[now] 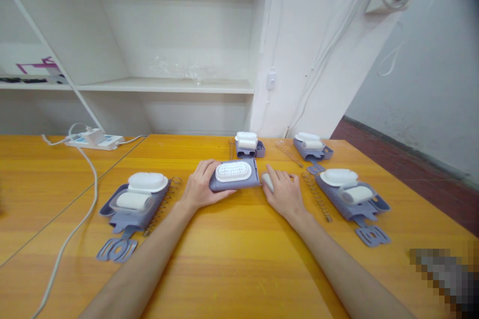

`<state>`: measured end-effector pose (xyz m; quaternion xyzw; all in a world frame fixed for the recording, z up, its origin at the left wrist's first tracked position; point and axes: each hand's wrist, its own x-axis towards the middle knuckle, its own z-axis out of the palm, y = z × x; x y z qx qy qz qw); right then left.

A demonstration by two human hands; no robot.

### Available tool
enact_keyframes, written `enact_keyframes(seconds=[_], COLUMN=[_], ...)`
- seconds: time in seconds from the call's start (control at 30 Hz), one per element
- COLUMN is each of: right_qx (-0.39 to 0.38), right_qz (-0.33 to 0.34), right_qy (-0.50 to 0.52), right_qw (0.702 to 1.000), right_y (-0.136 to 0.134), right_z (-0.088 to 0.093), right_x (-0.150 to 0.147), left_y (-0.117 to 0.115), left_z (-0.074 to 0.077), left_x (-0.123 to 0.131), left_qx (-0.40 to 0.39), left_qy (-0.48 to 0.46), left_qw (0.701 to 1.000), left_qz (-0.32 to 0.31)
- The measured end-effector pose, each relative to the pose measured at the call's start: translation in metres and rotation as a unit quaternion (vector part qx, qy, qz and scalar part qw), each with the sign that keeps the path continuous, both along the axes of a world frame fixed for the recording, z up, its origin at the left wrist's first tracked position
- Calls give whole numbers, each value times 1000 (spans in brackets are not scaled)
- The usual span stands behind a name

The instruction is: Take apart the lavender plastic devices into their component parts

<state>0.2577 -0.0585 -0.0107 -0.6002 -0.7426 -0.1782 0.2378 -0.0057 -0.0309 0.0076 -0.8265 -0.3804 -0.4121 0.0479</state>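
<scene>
A grey-purple case with a white oval bristle brush [233,171] on its upper face is in my left hand [200,184], whose fingers and thumb wrap its left end. Just beyond the case's right end is my right hand [285,189], with its fingers curled around a small pale grey rounded piece [268,182]. Part of that piece is hidden under the fingers, so its kind is unclear. A narrow gap shows between it and the case. Behind the case stands a similar grey-purple case [245,151] with white parts on top.
Similar sets lie at the left [134,202], right [354,194] and back right [312,147], with coil springs [318,197] beside them. A power strip [95,139] and its white cable [93,169] lie on the left of the wooden table [224,269]. White shelves [179,84] stand behind.
</scene>
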Motion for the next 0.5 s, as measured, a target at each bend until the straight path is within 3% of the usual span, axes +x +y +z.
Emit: enact_keyframes(seconds=[0.1, 0.17, 0.23, 0.4, 0.5], right_qx=[48, 78, 94, 80, 61], right_qz=[-76, -93, -41, 199, 240], right_qy=[18, 32, 43, 36, 61], right_qw=[996, 992, 994, 976, 967], right_y=[2, 2, -1, -11, -13], right_z=[1, 5, 10, 18, 15], right_x=[5, 7, 6, -9, -19], left_y=[1, 2, 2, 1, 0], left_z=[-1, -3, -3, -2, -1], left_x=[0, 0, 1, 1, 0], left_qx=[-15, -23, -31, -29, -4], left_qy=[9, 16, 21, 21, 23], left_qw=[1000, 1000, 999, 999, 997], left_qz=[-5, -9, -17, -40, -71])
